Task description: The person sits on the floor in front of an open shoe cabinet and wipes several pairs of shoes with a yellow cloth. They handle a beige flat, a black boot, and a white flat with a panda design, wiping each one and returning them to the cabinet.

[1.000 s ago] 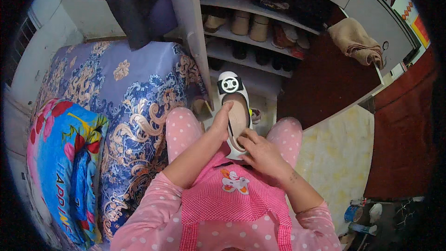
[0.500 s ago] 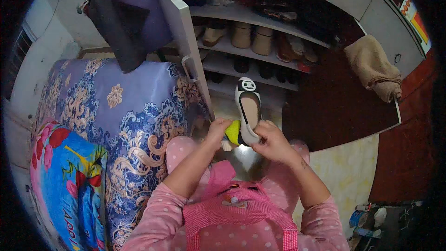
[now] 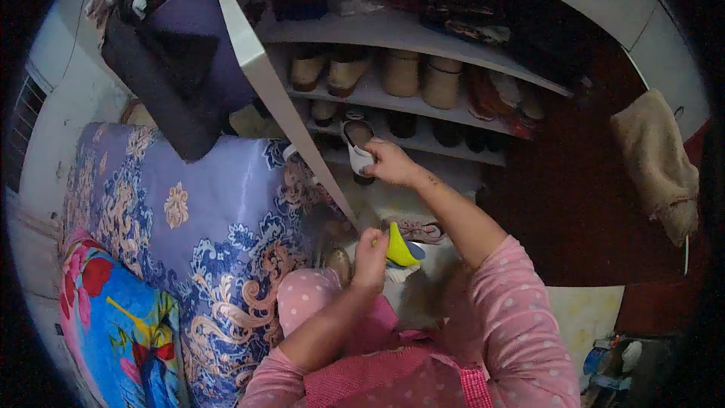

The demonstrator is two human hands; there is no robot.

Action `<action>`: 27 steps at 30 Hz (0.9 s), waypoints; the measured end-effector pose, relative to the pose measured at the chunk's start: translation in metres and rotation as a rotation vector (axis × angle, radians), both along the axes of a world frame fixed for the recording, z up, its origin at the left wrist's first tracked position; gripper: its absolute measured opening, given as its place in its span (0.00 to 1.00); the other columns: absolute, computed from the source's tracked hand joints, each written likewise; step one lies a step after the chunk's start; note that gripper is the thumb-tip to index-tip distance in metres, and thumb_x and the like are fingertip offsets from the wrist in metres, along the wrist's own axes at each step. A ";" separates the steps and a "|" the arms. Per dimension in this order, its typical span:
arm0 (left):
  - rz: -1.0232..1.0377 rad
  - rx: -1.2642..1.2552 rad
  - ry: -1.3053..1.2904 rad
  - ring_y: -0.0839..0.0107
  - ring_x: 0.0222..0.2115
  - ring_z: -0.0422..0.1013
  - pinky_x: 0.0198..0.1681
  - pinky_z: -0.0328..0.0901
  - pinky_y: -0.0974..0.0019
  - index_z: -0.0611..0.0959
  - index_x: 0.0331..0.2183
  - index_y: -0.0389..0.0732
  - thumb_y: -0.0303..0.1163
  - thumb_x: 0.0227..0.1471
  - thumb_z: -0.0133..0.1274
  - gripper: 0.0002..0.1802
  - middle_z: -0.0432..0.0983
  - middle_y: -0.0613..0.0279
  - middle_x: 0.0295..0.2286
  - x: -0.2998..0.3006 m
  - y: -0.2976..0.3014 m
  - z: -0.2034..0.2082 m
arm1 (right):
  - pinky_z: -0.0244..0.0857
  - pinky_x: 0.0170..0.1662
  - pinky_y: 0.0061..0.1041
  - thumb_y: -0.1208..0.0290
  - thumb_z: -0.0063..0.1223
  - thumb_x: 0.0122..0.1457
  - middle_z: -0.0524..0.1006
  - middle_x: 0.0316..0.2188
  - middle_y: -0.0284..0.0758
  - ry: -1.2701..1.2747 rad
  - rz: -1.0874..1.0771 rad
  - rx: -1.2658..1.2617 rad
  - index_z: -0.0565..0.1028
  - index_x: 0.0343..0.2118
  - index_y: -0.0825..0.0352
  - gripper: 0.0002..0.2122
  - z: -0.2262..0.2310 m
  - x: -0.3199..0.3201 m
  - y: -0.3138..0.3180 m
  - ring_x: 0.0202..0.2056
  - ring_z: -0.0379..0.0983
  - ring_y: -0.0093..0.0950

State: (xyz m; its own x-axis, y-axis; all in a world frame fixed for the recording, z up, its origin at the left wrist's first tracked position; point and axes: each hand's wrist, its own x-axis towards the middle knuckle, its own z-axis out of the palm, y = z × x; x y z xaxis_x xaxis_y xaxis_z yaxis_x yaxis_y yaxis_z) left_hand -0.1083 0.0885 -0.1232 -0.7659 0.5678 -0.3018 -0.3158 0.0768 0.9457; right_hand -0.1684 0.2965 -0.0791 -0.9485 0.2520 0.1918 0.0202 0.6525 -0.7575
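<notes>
My right hand (image 3: 393,163) reaches forward and grips a white flat shoe (image 3: 360,157) by its heel end. The shoe's toe is at the lower shelf (image 3: 483,156) of the open cabinet, just right of the door. Closer to me, my left hand (image 3: 371,261) is closed on a bright yellow cloth (image 3: 405,248) with grey-blue and white parts, which hangs out to the right of the fingers. Beyond the cloth, a pinkish strappy shoe (image 3: 424,231) lies on the floor. Another shoe (image 3: 337,263), brownish, is partly hidden beside my left wrist.
The white cabinet door (image 3: 283,98) stands open on the left, beside a bed with a blue patterned cover (image 3: 219,181). Beige boots (image 3: 442,83) and other shoes fill the shelves. A tan towel (image 3: 657,155) hangs over the right door. Dark clothes (image 3: 162,75) hang at upper left.
My right hand has carried the white shoe forward from in front of my lap to the lower shelf. My left hand stays back with the cloth. The view has shifted.
</notes>
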 end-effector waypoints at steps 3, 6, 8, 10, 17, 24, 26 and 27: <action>-0.049 0.022 0.012 0.80 0.29 0.60 0.34 0.58 0.74 0.72 0.27 0.41 0.31 0.52 0.49 0.05 0.66 0.71 0.25 0.005 -0.001 0.008 | 0.63 0.45 0.33 0.71 0.60 0.42 0.72 0.40 0.46 -0.117 -0.128 -0.087 0.73 0.39 0.73 0.20 -0.010 -0.036 0.012 0.43 0.69 0.42; -0.105 0.006 0.038 0.81 0.29 0.60 0.34 0.57 0.76 0.70 0.26 0.43 0.30 0.53 0.49 0.06 0.65 0.72 0.25 0.005 -0.003 0.037 | 0.63 0.48 0.35 0.69 0.58 0.43 0.71 0.44 0.48 -0.179 -0.277 -0.007 0.72 0.42 0.72 0.21 -0.023 -0.068 0.024 0.45 0.68 0.45; -0.103 0.031 -0.022 0.82 0.28 0.60 0.33 0.57 0.76 0.70 0.26 0.43 0.29 0.53 0.49 0.06 0.65 0.73 0.25 0.009 -0.004 0.034 | 0.63 0.49 0.38 0.67 0.56 0.46 0.71 0.45 0.49 -0.214 -0.306 0.079 0.72 0.43 0.71 0.20 -0.043 -0.089 0.033 0.47 0.67 0.46; -0.094 0.075 -0.169 0.81 0.29 0.60 0.33 0.58 0.75 0.70 0.27 0.43 0.28 0.54 0.49 0.06 0.64 0.73 0.26 0.012 -0.005 0.023 | 0.63 0.48 0.38 0.66 0.55 0.46 0.72 0.44 0.49 -0.097 -0.370 0.110 0.73 0.42 0.70 0.20 -0.066 -0.104 0.035 0.47 0.68 0.46; -0.121 -0.013 -0.073 0.78 0.30 0.61 0.35 0.60 0.73 0.70 0.27 0.43 0.27 0.53 0.49 0.05 0.64 0.71 0.26 0.007 -0.007 0.032 | 0.65 0.46 0.41 0.69 0.55 0.48 0.73 0.42 0.51 -0.034 -0.487 0.237 0.74 0.41 0.69 0.17 -0.137 -0.157 0.059 0.43 0.70 0.46; -0.015 -0.075 -0.187 0.79 0.28 0.61 0.33 0.58 0.74 0.68 0.23 0.44 0.30 0.52 0.53 0.10 0.64 0.72 0.24 0.010 0.002 0.046 | 0.66 0.42 0.32 0.70 0.57 0.49 0.75 0.39 0.43 0.089 -0.429 -0.051 0.67 0.50 0.67 0.23 -0.110 -0.078 0.071 0.40 0.72 0.36; -0.016 0.055 0.066 0.78 0.31 0.59 0.36 0.57 0.75 0.69 0.25 0.42 0.29 0.49 0.54 0.10 0.62 0.69 0.27 0.012 -0.003 -0.002 | 0.66 0.40 0.27 0.71 0.57 0.51 0.75 0.37 0.39 0.007 -0.370 -0.375 0.67 0.50 0.66 0.22 -0.080 -0.031 0.062 0.38 0.71 0.29; 0.001 0.027 0.068 0.78 0.31 0.59 0.36 0.57 0.75 0.69 0.25 0.42 0.29 0.49 0.54 0.10 0.62 0.69 0.27 0.009 0.000 0.004 | 0.66 0.38 0.22 0.72 0.56 0.52 0.74 0.37 0.34 -0.089 -0.352 -0.440 0.68 0.49 0.67 0.21 -0.055 -0.004 0.050 0.36 0.70 0.23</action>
